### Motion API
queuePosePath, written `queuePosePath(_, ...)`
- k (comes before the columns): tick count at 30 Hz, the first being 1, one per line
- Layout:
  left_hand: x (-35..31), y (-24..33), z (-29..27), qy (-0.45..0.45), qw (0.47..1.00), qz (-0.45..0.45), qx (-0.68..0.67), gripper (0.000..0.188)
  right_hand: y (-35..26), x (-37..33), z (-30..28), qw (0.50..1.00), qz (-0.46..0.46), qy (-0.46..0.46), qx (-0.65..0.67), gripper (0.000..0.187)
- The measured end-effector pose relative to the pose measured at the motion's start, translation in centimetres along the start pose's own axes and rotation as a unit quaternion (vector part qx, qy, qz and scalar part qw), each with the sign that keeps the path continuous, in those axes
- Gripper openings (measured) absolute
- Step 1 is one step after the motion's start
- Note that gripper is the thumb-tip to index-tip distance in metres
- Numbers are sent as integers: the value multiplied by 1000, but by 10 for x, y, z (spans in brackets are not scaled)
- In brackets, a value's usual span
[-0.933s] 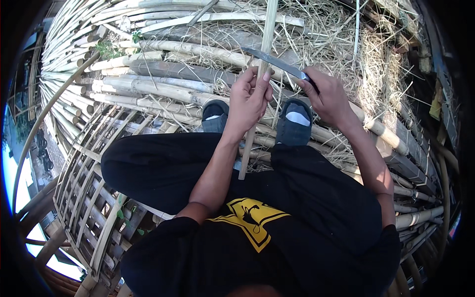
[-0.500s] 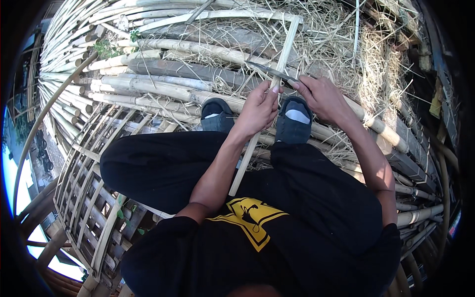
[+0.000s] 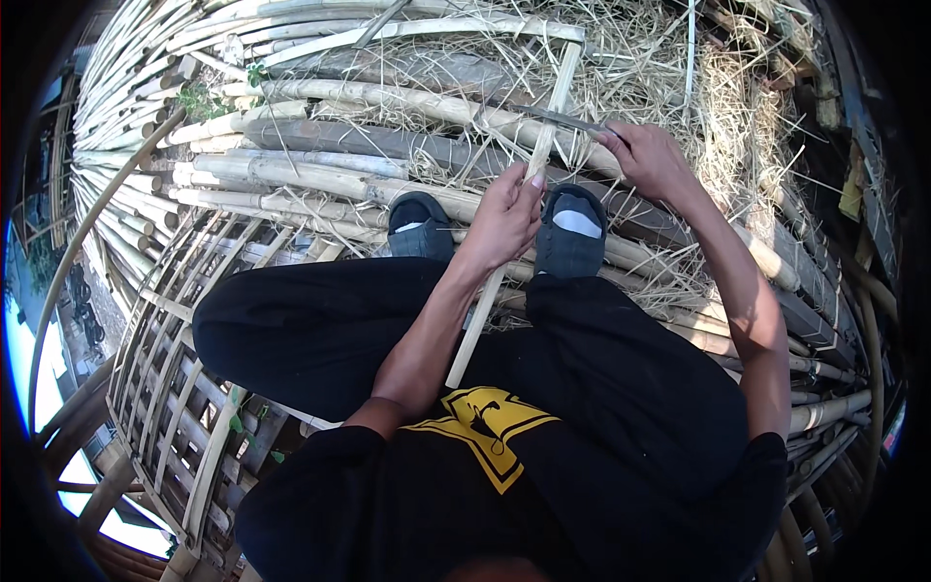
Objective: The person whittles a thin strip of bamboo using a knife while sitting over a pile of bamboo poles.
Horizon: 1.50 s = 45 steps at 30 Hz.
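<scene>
My left hand (image 3: 504, 215) is closed around a pale bamboo strip (image 3: 472, 335) that slants from my lap up and away to the right. The strip's far end reaches the straw beyond my feet. In my right hand (image 3: 652, 161) is a knife (image 3: 562, 118), gripped by its handle, which my fingers mostly hide. Its dark blade lies across the strip, farther out than my left hand. Whether the edge bites into the strip I cannot tell.
Bamboo poles (image 3: 320, 175) lie side by side under my sandals (image 3: 570, 238). Loose straw and shavings (image 3: 640, 73) cover the far right. A woven bamboo lattice (image 3: 184, 388) stands at my left, near a thin curved pole (image 3: 82, 228). Another flat strip (image 3: 417, 29) lies at the far side.
My right hand and the knife have moved away from me along the strip, farther from my left hand. The left hand keeps its hold in almost the same place.
</scene>
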<state>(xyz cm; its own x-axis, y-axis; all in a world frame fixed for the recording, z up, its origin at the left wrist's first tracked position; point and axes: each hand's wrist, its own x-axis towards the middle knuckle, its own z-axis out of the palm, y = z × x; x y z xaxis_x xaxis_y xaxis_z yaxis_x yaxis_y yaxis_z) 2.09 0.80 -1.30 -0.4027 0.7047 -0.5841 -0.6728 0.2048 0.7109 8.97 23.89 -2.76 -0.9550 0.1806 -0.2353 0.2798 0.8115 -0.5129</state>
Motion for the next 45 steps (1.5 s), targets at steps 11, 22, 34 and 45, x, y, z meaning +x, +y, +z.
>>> queuePosePath(11, 6, -1, -9, 25, 999, -19, -43, 21, -18, 0, 19, 999, -27, 16, -7, 50)
queuePosePath(22, 14, -14, -13, 6, 1000, 1, -15, 25, -36, -9, 15, 997, -1, -74, 18, 53)
queuePosePath(34, 15, -20, -13, 76, 974, 45, 209, 24, -30, -15, 20, 997, -16, -56, 42, 50)
queuePosePath(45, 4, -14, -10, 79, 969, 69, 226, 23, 8, 3, 32, 994, -50, 63, -76, 47)
